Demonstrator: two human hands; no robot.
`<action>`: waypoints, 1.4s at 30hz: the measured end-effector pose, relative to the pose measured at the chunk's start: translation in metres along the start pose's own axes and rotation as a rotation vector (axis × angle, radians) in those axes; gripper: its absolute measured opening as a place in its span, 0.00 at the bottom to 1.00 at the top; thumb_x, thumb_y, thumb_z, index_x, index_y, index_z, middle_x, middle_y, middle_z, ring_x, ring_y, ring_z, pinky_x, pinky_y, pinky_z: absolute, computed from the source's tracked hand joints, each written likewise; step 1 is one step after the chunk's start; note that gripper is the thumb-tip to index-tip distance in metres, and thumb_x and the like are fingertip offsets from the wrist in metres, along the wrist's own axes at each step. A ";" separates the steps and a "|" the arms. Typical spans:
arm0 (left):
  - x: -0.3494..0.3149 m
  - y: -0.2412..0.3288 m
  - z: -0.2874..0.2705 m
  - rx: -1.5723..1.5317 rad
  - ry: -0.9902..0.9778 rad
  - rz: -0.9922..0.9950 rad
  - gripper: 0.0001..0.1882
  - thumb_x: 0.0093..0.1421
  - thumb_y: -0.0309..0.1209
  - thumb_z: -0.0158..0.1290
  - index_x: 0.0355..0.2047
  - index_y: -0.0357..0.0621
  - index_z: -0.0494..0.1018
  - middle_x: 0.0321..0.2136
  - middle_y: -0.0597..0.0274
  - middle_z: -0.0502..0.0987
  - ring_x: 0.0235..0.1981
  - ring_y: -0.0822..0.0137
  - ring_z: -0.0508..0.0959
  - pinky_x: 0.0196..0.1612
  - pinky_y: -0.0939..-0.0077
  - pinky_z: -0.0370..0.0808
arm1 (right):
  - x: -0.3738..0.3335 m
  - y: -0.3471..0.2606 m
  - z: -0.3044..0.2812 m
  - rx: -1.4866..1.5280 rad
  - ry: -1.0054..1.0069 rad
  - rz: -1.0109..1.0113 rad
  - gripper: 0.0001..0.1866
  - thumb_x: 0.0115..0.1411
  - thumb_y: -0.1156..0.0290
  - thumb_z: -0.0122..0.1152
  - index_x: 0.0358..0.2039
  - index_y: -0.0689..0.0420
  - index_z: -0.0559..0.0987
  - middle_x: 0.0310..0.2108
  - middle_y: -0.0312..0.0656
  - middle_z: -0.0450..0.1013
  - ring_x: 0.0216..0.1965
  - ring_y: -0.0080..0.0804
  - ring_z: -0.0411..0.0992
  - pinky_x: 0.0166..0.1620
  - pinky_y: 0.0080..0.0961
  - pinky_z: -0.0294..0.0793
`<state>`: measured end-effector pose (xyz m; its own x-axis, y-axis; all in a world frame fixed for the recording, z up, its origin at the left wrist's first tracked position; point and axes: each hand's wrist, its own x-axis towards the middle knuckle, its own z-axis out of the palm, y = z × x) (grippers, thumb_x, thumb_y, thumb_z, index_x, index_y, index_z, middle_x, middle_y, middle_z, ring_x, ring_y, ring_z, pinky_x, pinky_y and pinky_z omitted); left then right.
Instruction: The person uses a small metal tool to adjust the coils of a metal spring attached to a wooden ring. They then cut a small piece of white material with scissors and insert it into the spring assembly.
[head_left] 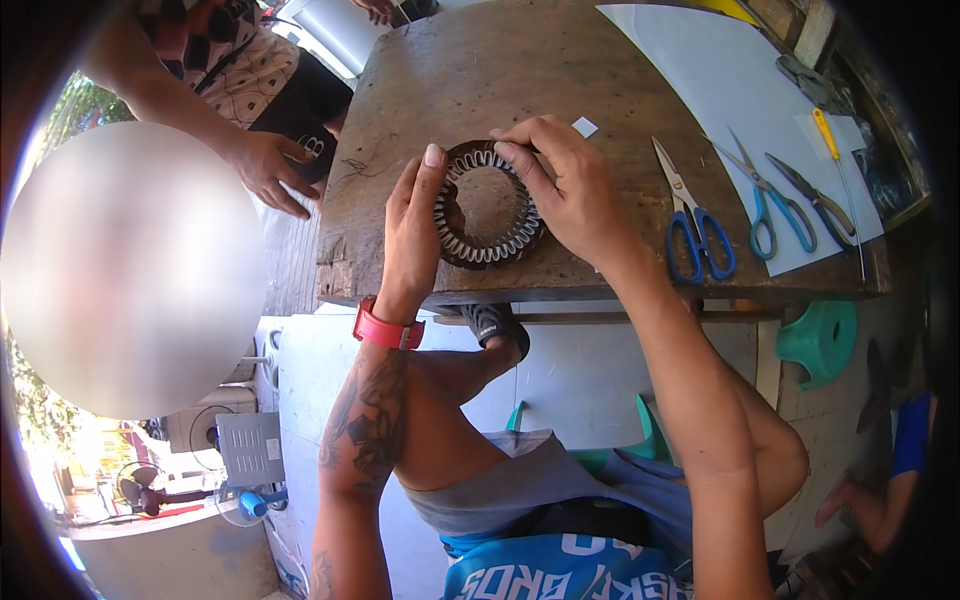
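Note:
A ring-shaped motor stator core (487,252) stands over the wooden table near its front edge. Its inner slots are lined with pale, folded strips. My left hand (412,215) holds the ring's left side, thumb raised along the rim. At the ring's upper right, my right hand (560,180) pinches with thumb and forefinger. Whatever lies between those fingertips is too small to make out. A small white square of paper (586,127) lies just beyond my right hand.
On the table (430,70), right of my hands, lie blue-handled scissors (690,225), teal-handled scissors (768,195), pliers (820,200) and a yellow-handled screwdriver (828,140), partly over a white sheet (690,60). Another person's hand (272,172) hangs at the left edge. A green stool (818,343) stands right.

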<state>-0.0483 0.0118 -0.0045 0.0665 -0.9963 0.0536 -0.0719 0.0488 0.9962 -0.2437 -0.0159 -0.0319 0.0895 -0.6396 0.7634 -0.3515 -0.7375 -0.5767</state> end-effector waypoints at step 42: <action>0.011 0.005 0.001 -0.021 -0.064 -0.060 0.25 0.78 0.56 0.53 0.39 0.44 0.76 0.27 0.69 0.72 0.24 0.77 0.69 0.31 0.80 0.67 | -0.023 -0.011 -0.019 -0.221 -0.188 0.088 0.35 0.68 0.56 0.71 0.72 0.50 0.70 0.55 0.51 0.78 0.52 0.55 0.83 0.54 0.47 0.87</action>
<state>-0.0493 0.0007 0.0006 0.0065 -0.9999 -0.0105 -0.0485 -0.0108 0.9988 -0.2594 0.0107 -0.0381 0.2133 -0.7434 0.6339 -0.5584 -0.6252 -0.5453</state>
